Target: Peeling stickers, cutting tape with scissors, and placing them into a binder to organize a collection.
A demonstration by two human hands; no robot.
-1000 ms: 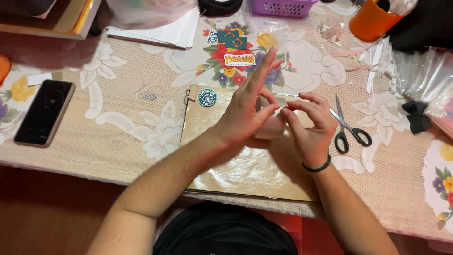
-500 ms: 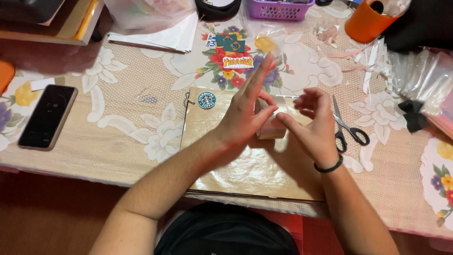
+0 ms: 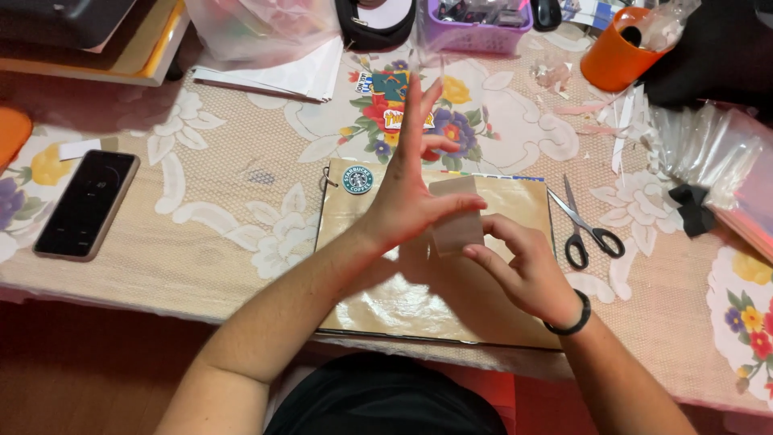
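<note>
Both hands hold a small tan paper piece [image 3: 456,219] just above the shiny brown book [image 3: 378,298] on the table [image 3: 217,234]. The left hand [image 3: 407,201] pinches it with its thumb, other fingers straight up. The right hand [image 3: 523,270] grips its lower edge. Scissors [image 3: 584,225] lie just right of the book.

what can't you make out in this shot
Head view:
- Tan piece: partly covered by left hand and right hand; material unclear.
- Purple basket: cut off by the top edge, contents too small.
- Orange cup: contents hidden by clear plastic.
</note>
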